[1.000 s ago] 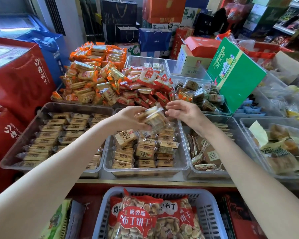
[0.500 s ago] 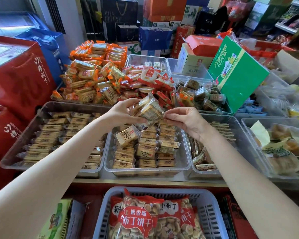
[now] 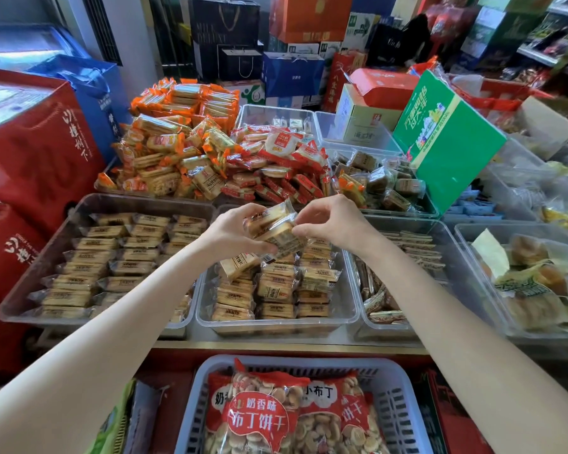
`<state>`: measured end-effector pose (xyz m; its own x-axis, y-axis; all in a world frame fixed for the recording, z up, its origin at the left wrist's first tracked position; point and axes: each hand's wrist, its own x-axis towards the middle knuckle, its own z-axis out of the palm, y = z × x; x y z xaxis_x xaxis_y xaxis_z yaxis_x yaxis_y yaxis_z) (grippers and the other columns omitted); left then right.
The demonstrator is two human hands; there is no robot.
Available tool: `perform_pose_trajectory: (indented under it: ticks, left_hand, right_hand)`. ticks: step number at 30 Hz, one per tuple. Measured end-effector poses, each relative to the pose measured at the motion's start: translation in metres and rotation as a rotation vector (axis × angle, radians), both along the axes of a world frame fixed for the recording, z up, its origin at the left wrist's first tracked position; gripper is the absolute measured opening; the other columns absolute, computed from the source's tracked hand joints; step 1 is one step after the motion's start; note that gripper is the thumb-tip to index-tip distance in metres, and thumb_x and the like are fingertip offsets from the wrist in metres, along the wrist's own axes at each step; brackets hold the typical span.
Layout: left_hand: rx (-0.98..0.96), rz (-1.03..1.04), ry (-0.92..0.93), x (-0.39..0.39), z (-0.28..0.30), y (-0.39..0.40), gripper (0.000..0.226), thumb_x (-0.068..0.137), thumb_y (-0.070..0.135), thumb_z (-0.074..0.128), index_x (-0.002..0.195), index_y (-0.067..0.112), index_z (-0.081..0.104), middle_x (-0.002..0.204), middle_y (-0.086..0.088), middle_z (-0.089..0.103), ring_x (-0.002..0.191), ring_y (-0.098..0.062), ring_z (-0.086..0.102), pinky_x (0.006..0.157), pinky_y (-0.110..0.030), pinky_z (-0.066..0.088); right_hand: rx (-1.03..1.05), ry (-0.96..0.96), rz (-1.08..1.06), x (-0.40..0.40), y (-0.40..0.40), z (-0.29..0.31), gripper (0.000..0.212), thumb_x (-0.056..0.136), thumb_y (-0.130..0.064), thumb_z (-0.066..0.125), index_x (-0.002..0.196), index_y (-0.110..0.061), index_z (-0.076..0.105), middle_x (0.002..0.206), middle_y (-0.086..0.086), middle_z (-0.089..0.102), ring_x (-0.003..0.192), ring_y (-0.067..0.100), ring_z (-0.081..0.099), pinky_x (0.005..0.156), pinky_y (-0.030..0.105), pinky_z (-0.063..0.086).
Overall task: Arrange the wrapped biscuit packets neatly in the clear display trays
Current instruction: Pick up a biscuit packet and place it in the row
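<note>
My left hand grips a small stack of clear-wrapped tan biscuit packets above the middle clear tray. My right hand pinches the right end of the same stack with thumb and fingertips. Below them the middle tray holds rows of matching packets; one packet lies tilted on top at the left. The left clear tray holds neat rows of similar packets.
A heap of orange and red wrapped snacks fills the trays behind. A green box leans at the right rear. Trays of thin sticks and buns stand to the right. A grey basket of red biscuit bags sits below the counter edge.
Both hands lifted the packet stack slightly and drew closer together. My right hand, apart from the stack a second ago, now pinches its right end.
</note>
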<state>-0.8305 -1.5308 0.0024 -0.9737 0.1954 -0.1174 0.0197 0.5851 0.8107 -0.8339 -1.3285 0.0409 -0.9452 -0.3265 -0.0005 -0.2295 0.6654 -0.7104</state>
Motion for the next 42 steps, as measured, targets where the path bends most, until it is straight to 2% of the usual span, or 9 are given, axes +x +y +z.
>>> perform_pose_trajectory:
  ticks: [6, 13, 16, 20, 23, 28, 32, 37, 42]
  left_hand:
    - [-0.097, -0.062, 0.084, 0.006, 0.007, 0.001, 0.078, 0.065, 0.020, 0.085, 0.133, 0.018, 0.047, 0.107, 0.000, 0.058, 0.079, -0.016, 0.057, 0.072, -0.024, 0.045]
    - [-0.076, -0.068, 0.055, 0.007, -0.002, 0.007, 0.075, 0.068, 0.023, 0.083, 0.133, 0.018, 0.046, 0.108, 0.001, 0.057, 0.086, -0.014, 0.056, 0.073, -0.022, 0.040]
    - [-0.018, -0.060, 0.040, 0.007, -0.007, 0.002, 0.072, 0.066, 0.018, 0.084, 0.128, 0.017, 0.047, 0.108, 0.005, 0.055, 0.097, -0.014, 0.055, 0.082, -0.024, 0.041]
    - [0.076, -0.061, 0.035, 0.004, -0.004, -0.004, 0.069, 0.065, 0.013, 0.084, 0.124, 0.021, 0.048, 0.105, 0.007, 0.058, 0.100, -0.016, 0.058, 0.096, -0.040, 0.046]
    - [0.096, -0.106, 0.057, 0.001, 0.001, 0.000, 0.066, 0.066, 0.011, 0.084, 0.120, 0.025, 0.048, 0.107, 0.009, 0.057, 0.105, -0.017, 0.058, 0.095, -0.039, 0.047]
    - [0.086, -0.116, 0.065, -0.002, 0.000, 0.000, 0.068, 0.066, 0.011, 0.084, 0.122, 0.023, 0.048, 0.111, 0.006, 0.057, 0.104, -0.018, 0.058, 0.092, -0.035, 0.048]
    - [0.079, -0.111, 0.054, -0.003, -0.004, -0.001, 0.065, 0.066, 0.012, 0.083, 0.118, 0.028, 0.048, 0.107, 0.013, 0.056, 0.101, -0.012, 0.055, 0.093, -0.030, 0.045]
    - [0.102, -0.128, 0.008, -0.004, -0.001, -0.002, 0.063, 0.068, 0.013, 0.082, 0.120, 0.026, 0.048, 0.111, 0.009, 0.057, 0.108, -0.019, 0.058, 0.096, -0.034, 0.046]
    - [0.015, -0.132, -0.008, -0.008, 0.005, -0.006, 0.065, 0.067, 0.015, 0.083, 0.121, 0.027, 0.047, 0.104, 0.015, 0.055, 0.098, -0.023, 0.062, 0.079, -0.023, 0.050]
  right_hand:
    - [-0.074, -0.023, 0.019, -0.002, 0.005, -0.005, 0.007, 0.080, -0.016, 0.074, 0.083, -0.009, 0.074, 0.077, 0.006, 0.072, 0.069, 0.018, 0.066, 0.073, 0.030, 0.055]
    - [-0.180, 0.000, -0.039, 0.003, 0.011, -0.013, 0.005, 0.081, -0.012, 0.072, 0.083, -0.008, 0.074, 0.079, 0.011, 0.073, 0.073, 0.025, 0.070, 0.073, 0.035, 0.058]
    - [-0.309, -0.068, -0.040, 0.001, 0.017, -0.010, 0.004, 0.082, -0.008, 0.070, 0.086, -0.008, 0.072, 0.082, 0.010, 0.072, 0.077, 0.021, 0.070, 0.074, 0.031, 0.059]
    - [-0.135, 0.005, -0.047, -0.010, 0.021, -0.014, 0.018, 0.079, -0.013, 0.075, 0.097, -0.017, 0.071, 0.092, -0.002, 0.072, 0.086, 0.014, 0.069, 0.083, 0.025, 0.054]
    - [-0.149, 0.007, -0.042, -0.010, 0.014, -0.015, 0.016, 0.078, -0.011, 0.075, 0.093, -0.014, 0.073, 0.088, -0.002, 0.072, 0.082, 0.010, 0.068, 0.079, 0.018, 0.053]
    - [-0.234, 0.036, -0.102, -0.013, 0.015, -0.018, 0.013, 0.077, -0.005, 0.075, 0.075, -0.017, 0.070, 0.075, 0.002, 0.071, 0.070, 0.017, 0.070, 0.072, 0.028, 0.058]
    - [-0.218, -0.039, -0.057, -0.011, 0.016, -0.020, 0.014, 0.075, -0.009, 0.077, 0.077, -0.018, 0.067, 0.078, 0.000, 0.070, 0.071, 0.010, 0.066, 0.074, 0.023, 0.056]
    - [-0.142, 0.048, -0.054, -0.010, 0.014, -0.017, 0.019, 0.081, -0.008, 0.071, 0.074, -0.020, 0.059, 0.068, 0.006, 0.069, 0.052, 0.007, 0.066, 0.052, 0.017, 0.053]
    - [0.070, 0.080, -0.007, -0.017, 0.011, -0.016, 0.014, 0.085, -0.023, 0.069, 0.081, -0.021, 0.056, 0.075, -0.004, 0.066, 0.065, 0.005, 0.062, 0.064, 0.015, 0.047]
